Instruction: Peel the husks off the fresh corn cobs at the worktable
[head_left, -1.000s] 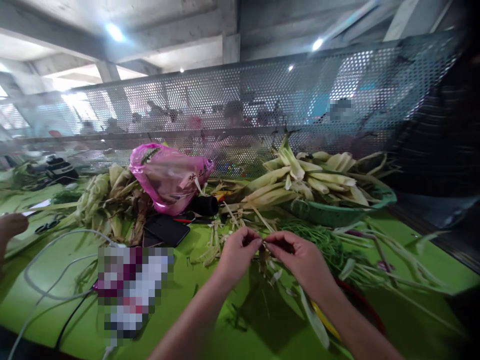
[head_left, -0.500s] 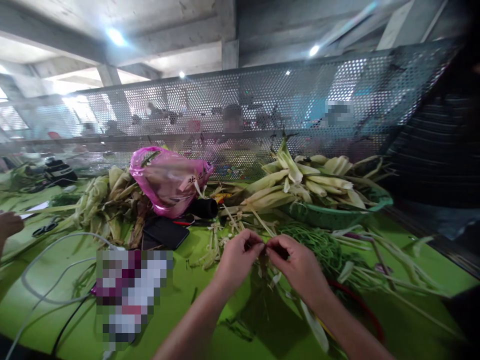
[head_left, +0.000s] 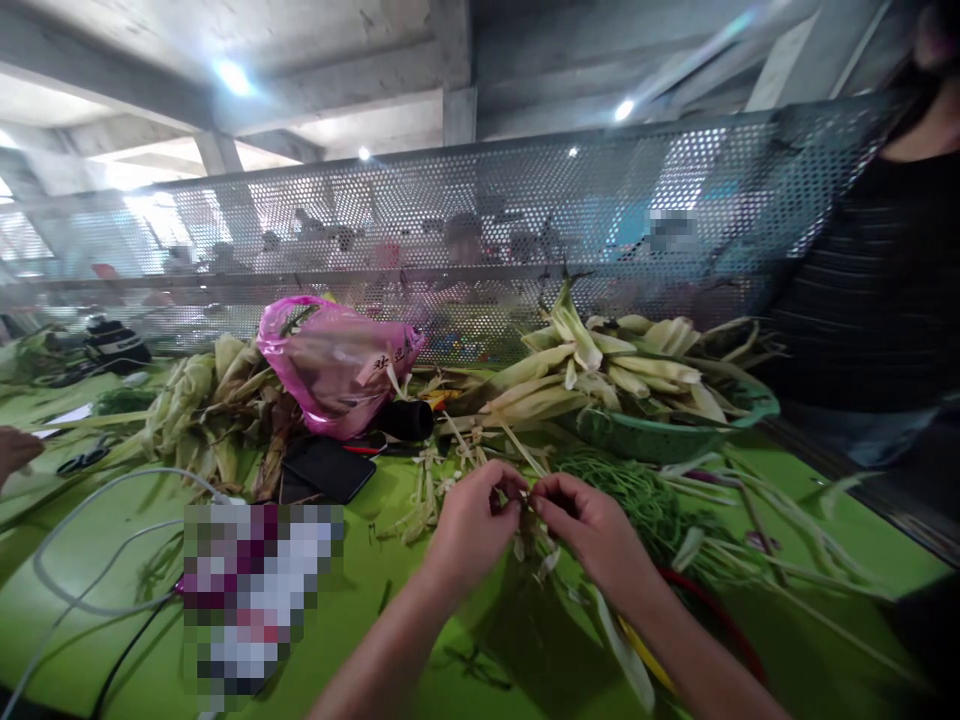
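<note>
My left hand (head_left: 476, 520) and my right hand (head_left: 589, 525) meet above the green table, both closed in a fingertip pinch. Between them hang thin, pale strips of corn husk (head_left: 534, 548), held at the top; the exact pinch point is partly hidden by my fingers. Just beyond my right hand lies a heap of bright green, stringy strands (head_left: 637, 500). Loose husk bits (head_left: 429, 485) are scattered beyond my left hand. A long pale husk strip (head_left: 626, 650) lies under my right forearm.
A green basket (head_left: 660, 440) piled with corn husks (head_left: 630, 365) stands at the back right. To the left are a pink plastic bag (head_left: 337, 370), a dark phone (head_left: 330, 470), cables (head_left: 56, 540) and scissors (head_left: 84, 457). Another person's hand (head_left: 16, 450) shows far left; a person in black (head_left: 877, 290) stands right.
My fingertips have shifted slightly on the husk strips, with both hands staying together. The person at the right now shows more of the upper body.
</note>
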